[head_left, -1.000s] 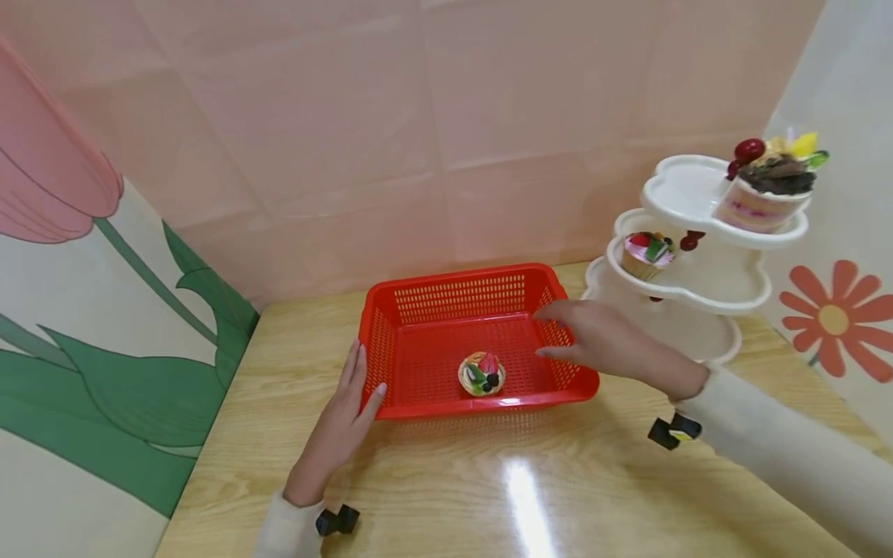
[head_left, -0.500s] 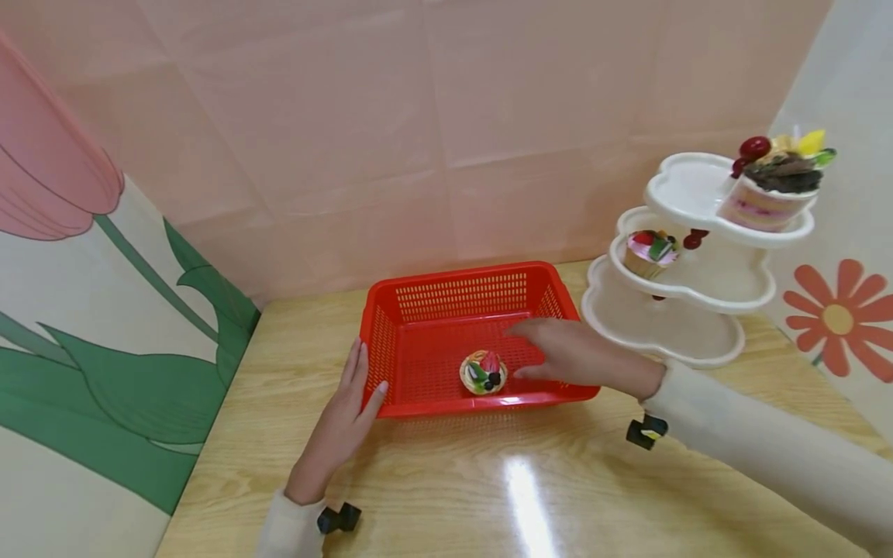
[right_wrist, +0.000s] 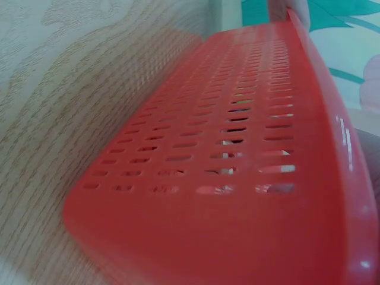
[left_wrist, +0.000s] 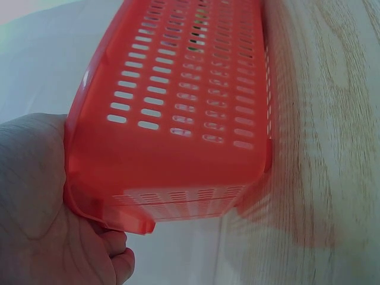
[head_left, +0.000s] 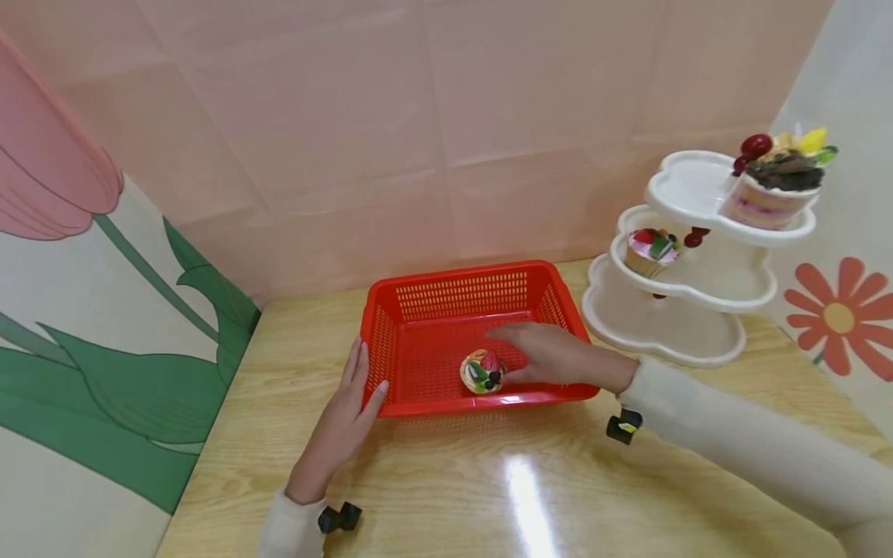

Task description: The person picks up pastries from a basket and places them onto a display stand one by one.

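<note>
A red plastic basket [head_left: 446, 409] with slotted walls stands on the wooden table. My left hand [head_left: 342, 418] holds its front left corner, thumb over the rim and fingers along the outer side; the left wrist view shows the palm against the basket rim [left_wrist: 74, 136]. Inside the basket, near the front wall, sits a small fruit tart [head_left: 482, 372] with red, green and dark pieces on top. My right hand [head_left: 551, 355] reaches in over the front right, thumb and fingers spread apart right beside the tart. The basket's front wall [right_wrist: 208, 136] hides that hand in the right wrist view.
Right of the basket stands a white three-tier stand [head_left: 663, 333]. A cake slice [head_left: 770, 194] with cherries and dark topping is on its top tier, and a pink-topped cupcake [head_left: 650, 252] on the middle one. A pink-covered wall [head_left: 349, 155] rises behind.
My right hand has moved left and slightly down, from the basket's right side to beside the tart. The left hand stays at its corner.
</note>
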`<state>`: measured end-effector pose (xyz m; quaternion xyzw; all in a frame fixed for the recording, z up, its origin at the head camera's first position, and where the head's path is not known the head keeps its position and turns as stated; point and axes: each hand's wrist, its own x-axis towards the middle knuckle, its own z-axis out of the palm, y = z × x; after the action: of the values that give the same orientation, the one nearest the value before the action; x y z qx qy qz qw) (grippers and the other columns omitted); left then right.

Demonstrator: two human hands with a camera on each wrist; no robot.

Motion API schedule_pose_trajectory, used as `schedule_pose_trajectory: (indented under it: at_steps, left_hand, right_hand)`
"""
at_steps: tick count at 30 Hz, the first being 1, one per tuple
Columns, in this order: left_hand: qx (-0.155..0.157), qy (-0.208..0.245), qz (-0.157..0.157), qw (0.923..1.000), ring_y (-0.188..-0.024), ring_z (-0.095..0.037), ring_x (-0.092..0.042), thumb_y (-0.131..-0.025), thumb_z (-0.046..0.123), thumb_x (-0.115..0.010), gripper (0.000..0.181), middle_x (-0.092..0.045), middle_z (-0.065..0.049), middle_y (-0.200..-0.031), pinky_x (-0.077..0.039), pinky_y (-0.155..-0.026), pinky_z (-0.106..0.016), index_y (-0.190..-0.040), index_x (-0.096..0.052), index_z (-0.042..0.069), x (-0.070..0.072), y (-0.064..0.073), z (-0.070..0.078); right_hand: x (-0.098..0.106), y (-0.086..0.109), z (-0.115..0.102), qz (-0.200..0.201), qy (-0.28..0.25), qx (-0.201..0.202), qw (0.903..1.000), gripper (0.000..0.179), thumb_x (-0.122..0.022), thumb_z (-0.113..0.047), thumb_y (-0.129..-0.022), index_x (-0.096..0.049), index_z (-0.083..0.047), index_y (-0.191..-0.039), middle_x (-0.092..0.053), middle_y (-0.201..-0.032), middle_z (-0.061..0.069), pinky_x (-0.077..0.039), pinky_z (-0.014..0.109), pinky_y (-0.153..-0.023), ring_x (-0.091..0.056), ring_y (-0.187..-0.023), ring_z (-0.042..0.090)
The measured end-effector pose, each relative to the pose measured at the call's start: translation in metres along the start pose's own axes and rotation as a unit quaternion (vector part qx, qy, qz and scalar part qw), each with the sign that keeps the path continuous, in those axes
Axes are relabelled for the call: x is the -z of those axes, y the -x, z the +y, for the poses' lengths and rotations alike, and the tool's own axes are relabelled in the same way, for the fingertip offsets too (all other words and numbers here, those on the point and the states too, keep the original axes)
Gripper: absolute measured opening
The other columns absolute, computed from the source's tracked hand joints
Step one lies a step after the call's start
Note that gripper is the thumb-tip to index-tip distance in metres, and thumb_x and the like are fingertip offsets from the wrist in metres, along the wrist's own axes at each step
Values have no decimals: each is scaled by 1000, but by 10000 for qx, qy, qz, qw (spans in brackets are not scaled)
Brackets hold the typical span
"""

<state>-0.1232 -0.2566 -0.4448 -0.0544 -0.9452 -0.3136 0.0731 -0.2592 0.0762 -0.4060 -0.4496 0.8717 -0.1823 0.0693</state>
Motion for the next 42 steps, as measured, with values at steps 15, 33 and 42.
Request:
schedule_pose_trajectory:
  at_steps: [15, 33, 42]
  left_hand:
    - [-43, 29, 28, 10000, -154, -24, -14, -108, 51, -39, 77, 9, 5, -170, -29, -117, -52, -163, -6, 9, 1, 0, 0]
    - [-93, 21, 37, 9999, -154, -23, -13, -108, 49, -39, 76, 10, 5, -170, -28, -118, -51, -163, -5, 9, 0, -1, -1]
    - [-48, 85, 4, 10000, -154, -23, -12, -109, 37, -45, 73, 10, 5, -170, -26, -119, -51, -163, -5, 8, 1, 0, 0]
  right_hand:
    - [-9, -13, -1, -223, 57, 271, 9994, 83, -88, -37, -79, -52, -3, -146, -58, -143, 14, -51, 48, -101, -59, -126, 29]
    - [-22, -21, 2, -705, -222, 21, 9973, 77, -87, -15, -81, -51, -5, -149, -58, -142, 13, -48, 49, -104, -58, -128, 30]
    - [-27, -22, 4, -732, -311, -146, 9967, 82, -88, -22, -81, -47, -4, -150, -55, -145, 16, -46, 51, -107, -54, -132, 33]
